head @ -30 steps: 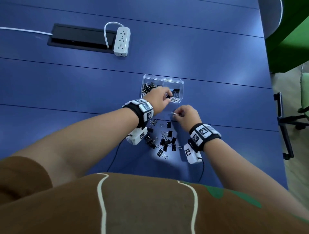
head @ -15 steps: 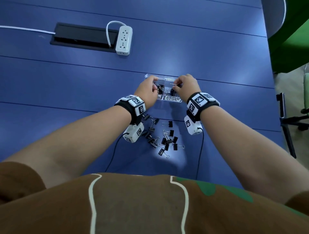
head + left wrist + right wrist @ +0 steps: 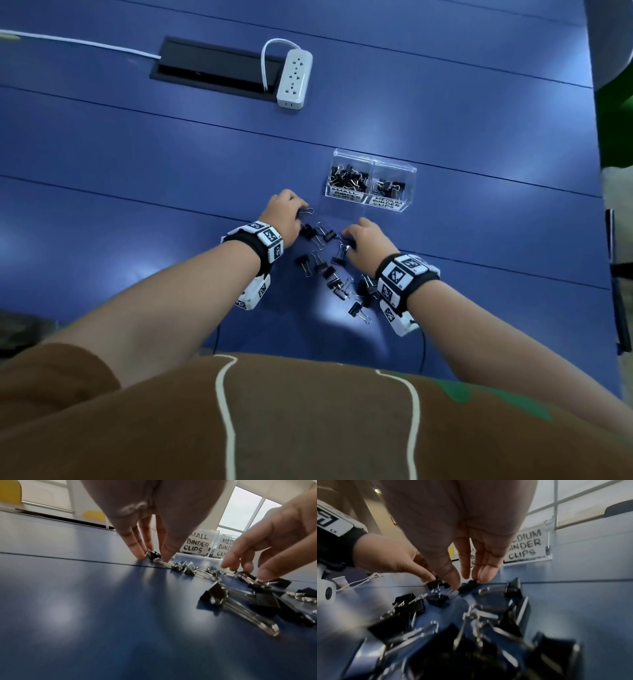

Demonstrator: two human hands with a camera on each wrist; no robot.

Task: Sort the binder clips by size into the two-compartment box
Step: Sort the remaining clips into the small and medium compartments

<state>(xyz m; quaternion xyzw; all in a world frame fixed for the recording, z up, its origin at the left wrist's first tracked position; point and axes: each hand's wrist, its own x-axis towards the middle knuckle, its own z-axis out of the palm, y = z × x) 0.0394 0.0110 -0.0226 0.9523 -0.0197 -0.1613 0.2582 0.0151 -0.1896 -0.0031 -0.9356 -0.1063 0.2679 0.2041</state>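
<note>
A clear two-compartment box [image 3: 370, 161] stands on the blue table, its left half labelled SMALL and its right half MEDIUM, both holding black binder clips. Several loose clips [image 3: 328, 272] lie in a pile in front of it. My left hand [image 3: 297, 213] is at the pile's far left corner and pinches a small clip [image 3: 153, 554] between thumb and fingers against the table. My right hand [image 3: 347, 240] is down at the pile's right side, thumb and fingers closing on a black clip [image 3: 467, 587] that still lies on the table.
A white power strip [image 3: 294, 78] and a black cable hatch [image 3: 212, 70] sit at the far side of the table. The table's right edge [image 3: 597, 205] drops to a floor with chair legs. Wrist camera cables trail toward my body.
Half a second ago both hands were up at the box's compartments. They have drawn back to the loose pile and each has come down on a clip.
</note>
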